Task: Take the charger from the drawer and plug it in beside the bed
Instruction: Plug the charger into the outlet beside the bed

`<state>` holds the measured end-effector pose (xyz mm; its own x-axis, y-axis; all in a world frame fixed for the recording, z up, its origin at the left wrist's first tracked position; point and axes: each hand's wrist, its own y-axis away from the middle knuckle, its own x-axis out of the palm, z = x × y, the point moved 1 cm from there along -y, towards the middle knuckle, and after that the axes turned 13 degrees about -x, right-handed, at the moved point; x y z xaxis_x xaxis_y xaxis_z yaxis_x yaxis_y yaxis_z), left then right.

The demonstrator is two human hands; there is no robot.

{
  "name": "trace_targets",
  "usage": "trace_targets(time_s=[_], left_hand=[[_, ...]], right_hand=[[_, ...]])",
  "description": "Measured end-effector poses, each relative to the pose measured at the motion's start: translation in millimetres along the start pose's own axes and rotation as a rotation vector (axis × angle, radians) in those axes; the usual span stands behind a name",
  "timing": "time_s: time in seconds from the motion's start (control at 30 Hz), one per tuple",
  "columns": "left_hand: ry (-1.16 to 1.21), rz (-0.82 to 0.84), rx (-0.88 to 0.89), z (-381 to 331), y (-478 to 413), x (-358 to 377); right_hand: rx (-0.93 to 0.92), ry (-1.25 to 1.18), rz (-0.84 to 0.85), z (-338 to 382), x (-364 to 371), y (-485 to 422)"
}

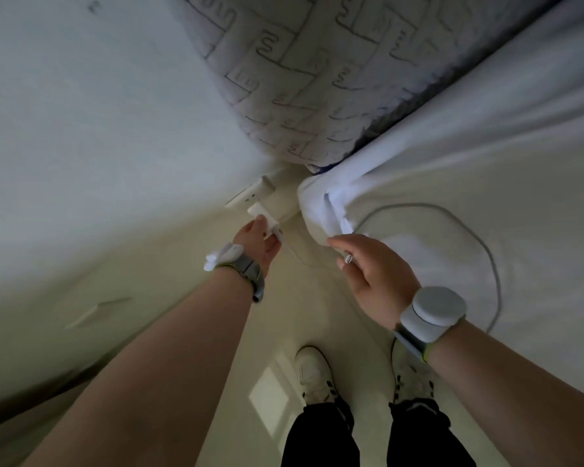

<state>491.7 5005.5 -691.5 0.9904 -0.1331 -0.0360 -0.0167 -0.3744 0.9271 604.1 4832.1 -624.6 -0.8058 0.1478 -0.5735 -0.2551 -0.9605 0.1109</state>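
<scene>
Here, left grip (257, 241) pinches charger (262, 213) at socket (246, 196); right grip (375, 268) pinches cable (405, 204).

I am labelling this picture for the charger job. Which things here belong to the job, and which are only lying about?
Belong to the job:
charger, gripped by the left hand
wall socket
cable, its end pinched in the right hand

Only lying about:
white sheet
patterned mattress
shoes

Smooth white plastic charger (260, 212), soft matt cloth sheet (452, 156), quilted stitched mattress (300, 79)
</scene>
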Motion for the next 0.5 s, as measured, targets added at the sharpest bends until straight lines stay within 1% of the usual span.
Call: trace_targets(time_s=[0.33, 0.5], left_hand=[[0.022, -0.047, 0.054, -6.4, -17.2, 7.2], [0.027, -0.093, 0.062, -6.8, -24.4, 11.6]], right_hand=[[0.013, -0.03, -0.024, -5.0, -0.4, 10.8], [-0.014, -0.021, -0.031, -9.3, -3.7, 13.5]])
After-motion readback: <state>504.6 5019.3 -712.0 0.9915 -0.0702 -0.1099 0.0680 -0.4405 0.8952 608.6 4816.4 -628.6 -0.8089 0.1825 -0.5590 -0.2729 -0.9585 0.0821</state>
